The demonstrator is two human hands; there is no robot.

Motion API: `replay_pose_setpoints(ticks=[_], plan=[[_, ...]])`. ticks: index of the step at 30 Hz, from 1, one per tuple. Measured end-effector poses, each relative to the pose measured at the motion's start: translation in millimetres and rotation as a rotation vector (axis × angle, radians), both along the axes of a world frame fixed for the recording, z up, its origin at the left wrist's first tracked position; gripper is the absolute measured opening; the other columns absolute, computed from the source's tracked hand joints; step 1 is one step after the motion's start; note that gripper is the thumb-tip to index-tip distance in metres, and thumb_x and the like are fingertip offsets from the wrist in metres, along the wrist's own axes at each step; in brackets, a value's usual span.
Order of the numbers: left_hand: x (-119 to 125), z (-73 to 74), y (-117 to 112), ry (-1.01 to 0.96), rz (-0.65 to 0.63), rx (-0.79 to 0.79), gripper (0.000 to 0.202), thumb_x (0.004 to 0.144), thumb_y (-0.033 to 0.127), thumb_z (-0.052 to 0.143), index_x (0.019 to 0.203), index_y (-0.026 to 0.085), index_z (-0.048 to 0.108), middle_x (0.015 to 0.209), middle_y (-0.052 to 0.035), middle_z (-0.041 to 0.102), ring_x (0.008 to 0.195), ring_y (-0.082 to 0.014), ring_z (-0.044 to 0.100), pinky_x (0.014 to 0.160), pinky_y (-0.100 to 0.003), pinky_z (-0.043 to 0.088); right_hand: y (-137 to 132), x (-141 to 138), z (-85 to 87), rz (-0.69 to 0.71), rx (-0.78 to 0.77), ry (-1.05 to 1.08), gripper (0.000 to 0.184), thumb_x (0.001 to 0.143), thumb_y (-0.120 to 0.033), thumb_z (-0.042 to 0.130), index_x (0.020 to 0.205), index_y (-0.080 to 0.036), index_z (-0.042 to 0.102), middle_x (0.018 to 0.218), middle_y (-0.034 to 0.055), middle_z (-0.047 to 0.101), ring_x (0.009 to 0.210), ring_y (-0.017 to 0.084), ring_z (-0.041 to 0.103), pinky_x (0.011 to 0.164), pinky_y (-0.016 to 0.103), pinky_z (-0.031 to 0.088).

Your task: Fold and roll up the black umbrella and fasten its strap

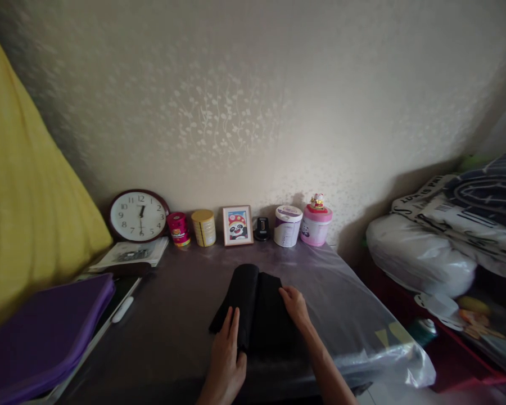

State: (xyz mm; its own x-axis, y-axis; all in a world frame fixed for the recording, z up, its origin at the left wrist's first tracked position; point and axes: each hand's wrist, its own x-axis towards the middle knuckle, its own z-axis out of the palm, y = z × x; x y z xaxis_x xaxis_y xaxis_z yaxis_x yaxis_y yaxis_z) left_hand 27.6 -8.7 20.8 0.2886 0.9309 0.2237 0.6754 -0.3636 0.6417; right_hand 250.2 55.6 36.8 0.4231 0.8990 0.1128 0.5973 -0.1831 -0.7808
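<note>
A folded piece of black cloth (274,306) lies on the table in front of me, its left part forming a rounded, thicker fold. My left hand (227,351) grips the near end of that fold, thumb at the right and fingers along the top. At the cloth's right edge, my right hand (294,304) pinches the fabric between thumb and fingers. One dark corner of it sticks out to the left, beyond my left fingers. The exact kind of garment or fabric cannot be made out.
The table (177,315) has a shiny plastic cover. Along the wall stand a clock (138,216), a picture frame (238,226), and several tins and tubs, including a purple-and-white tub (287,226). Purple folded fabric (46,332) lies left; bagged bedding (421,256) is piled right.
</note>
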Motion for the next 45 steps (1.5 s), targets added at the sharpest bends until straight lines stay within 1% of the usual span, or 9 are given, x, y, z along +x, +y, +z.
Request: replay_pose_setpoints(ticks=[5,11,15,21,26,33,40,42,45], plan=[[-0.1,0.5,-0.7,0.040,0.012,0.005,0.079,0.064,0.000,0.032,0.140,0.012,0.013,0.149,-0.0127,0.014,0.134,-0.0198,0.025,0.106,-0.036,0.029,-5.3,11.0,-0.9,0.008,0.042,0.092,0.027,0.075,-0.035,0.049,0.075,-0.016,0.068,0.074,0.0072,0.069,0.073,0.021,0.063,0.065,0.028,0.043],[3.3,1.1,-1.6,0.121,0.054,0.014,0.084,0.062,0.000,0.033,0.141,0.015,0.011,0.150,-0.0098,0.013,0.134,-0.0185,0.025,0.105,-0.034,0.029,0.0,4.4,7.6,0.132,0.140,0.394,0.044,0.068,-0.052,0.056,0.080,-0.012,0.069,0.072,0.0063,0.068,0.070,0.022,0.061,0.061,0.029,0.045],[4.8,4.3,-3.2,0.211,0.058,0.005,0.085,0.062,0.000,0.036,0.141,0.013,0.009,0.151,-0.0108,0.011,0.134,-0.0201,0.023,0.105,-0.034,0.028,6.1,-8.7,22.2,0.152,0.169,0.576,0.052,0.063,-0.056,0.062,0.088,-0.012,0.069,0.072,0.0055,0.068,0.068,0.021,0.062,0.058,0.028,0.046],[7.6,5.7,-7.8,0.325,0.075,0.027,0.086,0.061,-0.002,0.038,0.141,0.012,0.009,0.150,-0.0146,0.009,0.135,-0.0236,0.020,0.105,-0.037,0.028,28.8,-47.5,35.3,0.186,0.185,0.634,0.051,0.063,-0.050,0.064,0.095,-0.010,0.065,0.070,0.0048,0.067,0.062,0.018,0.061,0.050,0.025,0.045],[7.3,3.7,-6.3,0.352,0.065,0.062,0.080,0.060,-0.001,0.040,0.137,0.007,0.021,0.148,-0.0196,0.015,0.135,-0.0245,0.023,0.105,-0.038,0.029,50.2,-83.9,35.3,0.180,0.130,0.464,0.044,0.069,-0.041,0.058,0.101,-0.011,0.062,0.069,0.0034,0.067,0.058,0.017,0.061,0.047,0.024,0.044],[2.8,-1.9,-5.3,0.372,0.073,0.077,0.063,0.063,0.006,0.041,0.126,0.008,0.041,0.133,-0.0181,0.043,0.124,-0.0271,0.040,0.102,-0.041,0.034,57.4,-109.3,37.1,0.179,-0.001,0.071,0.039,0.076,-0.033,0.057,0.109,-0.011,0.058,0.089,0.0094,0.070,0.089,0.021,0.064,0.074,0.026,0.045],[-0.1,-29.2,-3.4,0.262,0.143,0.251,0.062,0.068,0.007,0.037,0.130,0.004,0.029,0.131,-0.0201,0.044,0.123,-0.0255,0.042,0.098,-0.040,0.040,50.3,-119.6,41.1,0.298,-0.100,-0.233,0.035,0.083,-0.031,0.050,0.114,-0.015,0.052,0.079,0.0044,0.071,0.082,0.018,0.066,0.067,0.025,0.042],[-1.9,-24.5,-6.7,0.195,0.189,0.343,0.056,0.074,0.009,0.036,0.129,0.005,0.029,0.126,-0.0190,0.047,0.117,-0.0251,0.047,0.094,-0.040,0.043,49.3,-119.8,40.7,0.314,-0.094,-0.267,0.035,0.082,-0.031,0.050,0.114,-0.015,0.051,0.082,0.0046,0.071,0.083,0.018,0.065,0.066,0.024,0.042],[-3.5,-4.6,-13.6,0.121,0.209,0.469,0.042,0.078,0.014,0.038,0.120,0.013,0.040,0.115,-0.0144,0.052,0.108,-0.0237,0.052,0.089,-0.040,0.046,47.4,-119.3,40.1,0.358,-0.082,-0.277,0.033,0.083,-0.029,0.049,0.113,-0.017,0.052,0.083,0.0028,0.071,0.079,0.016,0.065,0.065,0.023,0.041]])
